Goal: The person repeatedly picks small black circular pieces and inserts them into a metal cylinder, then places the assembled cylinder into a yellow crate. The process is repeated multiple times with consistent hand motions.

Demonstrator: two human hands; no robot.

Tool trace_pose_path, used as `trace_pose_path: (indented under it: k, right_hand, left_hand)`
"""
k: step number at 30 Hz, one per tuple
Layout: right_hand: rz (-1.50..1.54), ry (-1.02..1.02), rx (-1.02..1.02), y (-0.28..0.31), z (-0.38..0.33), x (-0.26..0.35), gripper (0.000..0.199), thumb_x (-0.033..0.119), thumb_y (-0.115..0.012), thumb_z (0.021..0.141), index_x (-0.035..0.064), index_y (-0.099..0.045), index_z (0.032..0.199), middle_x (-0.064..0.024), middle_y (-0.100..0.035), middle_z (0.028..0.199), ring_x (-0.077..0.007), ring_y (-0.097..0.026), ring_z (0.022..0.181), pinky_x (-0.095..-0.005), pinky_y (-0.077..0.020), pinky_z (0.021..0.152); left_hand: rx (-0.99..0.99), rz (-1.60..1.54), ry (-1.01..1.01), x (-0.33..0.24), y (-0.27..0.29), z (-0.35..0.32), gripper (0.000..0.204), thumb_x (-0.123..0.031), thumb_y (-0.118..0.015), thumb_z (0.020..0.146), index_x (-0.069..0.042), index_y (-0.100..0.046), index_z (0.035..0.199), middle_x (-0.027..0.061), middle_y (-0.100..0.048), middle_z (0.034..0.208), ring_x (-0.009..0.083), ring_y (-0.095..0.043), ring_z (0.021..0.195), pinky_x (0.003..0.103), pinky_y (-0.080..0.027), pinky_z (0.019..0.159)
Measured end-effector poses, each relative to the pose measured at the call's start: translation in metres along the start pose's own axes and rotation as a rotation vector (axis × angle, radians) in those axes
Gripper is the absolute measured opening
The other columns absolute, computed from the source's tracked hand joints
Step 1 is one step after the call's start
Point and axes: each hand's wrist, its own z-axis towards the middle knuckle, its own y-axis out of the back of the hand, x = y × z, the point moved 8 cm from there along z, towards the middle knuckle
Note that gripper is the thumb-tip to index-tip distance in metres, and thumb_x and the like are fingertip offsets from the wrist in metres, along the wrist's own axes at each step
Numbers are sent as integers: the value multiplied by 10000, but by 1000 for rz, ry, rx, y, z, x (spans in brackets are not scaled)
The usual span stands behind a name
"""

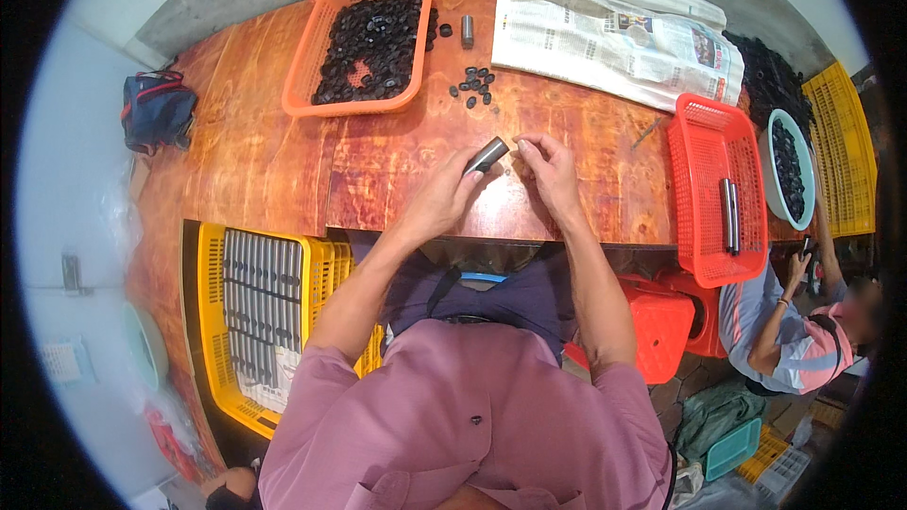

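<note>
left hand (452, 187): wrapped around a dark grey, shiny metal cylinder (487, 155), tilted, over the reddish-brown wooden table (605, 191). right hand (554, 175): thumb and fingertips drawn together near the cylinder's far end; cannot tell whether they grip anything. beyond: loose small black oval pieces (475, 85), then an orange perforated plastic basket (351, 110) holding more.

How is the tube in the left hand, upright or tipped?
Tipped: the tube slants in the left hand, its side visible, one end toward the right hand.
</note>
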Motion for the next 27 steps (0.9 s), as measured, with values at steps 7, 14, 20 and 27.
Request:
trace_pose_path:
  k: [7,14,20,27]
  right_hand:
    - [-312,55,81,-15,9,32,310,233,-651,991,-6,-702,1183,-71,-713,963,-134,-640,807,-288,-521,717]
    - [-533,201,122,-16,20,13,277,186,-670,953,-13,-719,1139,-98,-709,991,-184,-674,851,-314,-536,762]
    - [-375,138,161,-16,15,4,171,73,-669,935,-23,-712,1070,-83,-693,956,-161,-658,845,-300,-529,753]
    - [-400,234,166,-17,1,17,174,93,-671,888,-18,-704,1018,-139,-681,997,-281,-653,957,-367,-507,858]
  left_hand:
    - [-12,643,-263,4,-4,18,377,-113,-638,938,-7,-570,1293,188,-620,1070,368,-599,981,448,-469,872]
    - [-59,761,-468,0,-11,11,405,-132,-669,907,31,-578,1266,152,-606,1025,322,-598,921,437,-477,834]
    - [-108,662,-395,2,-9,7,384,-133,-680,899,16,-604,1244,144,-615,1048,311,-613,936,412,-500,831]
    - [-110,658,-407,6,-12,2,402,-109,-675,874,-2,-616,1258,133,-621,1080,305,-628,967,402,-512,854]
